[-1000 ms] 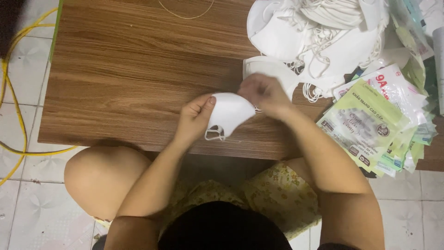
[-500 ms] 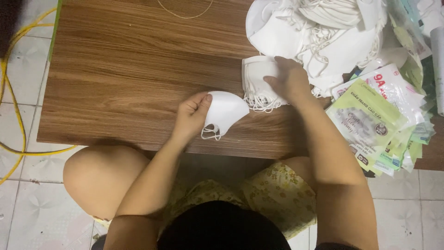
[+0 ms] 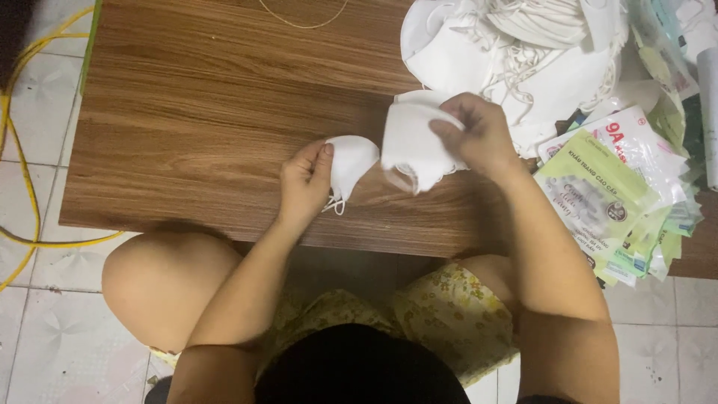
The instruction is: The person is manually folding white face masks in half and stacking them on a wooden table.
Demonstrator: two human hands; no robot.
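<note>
**2 white face masks in hand above the wooden table**

The folded white mask (image 3: pixel 351 161) is small and rounded, its curved edge turned right and its thin white ear loops dangling from the lower left corner. The left hand (image 3: pixel 303 183) pinches it by its left side, and it sits just above the table's front part.

The larger stack of white masks (image 3: pixel 413 144) stands nearly upright, its lower edge ragged and slightly splayed. The right hand (image 3: pixel 479 135) grips its right side. The 2 lie just beside each other, edges almost touching.
</note>
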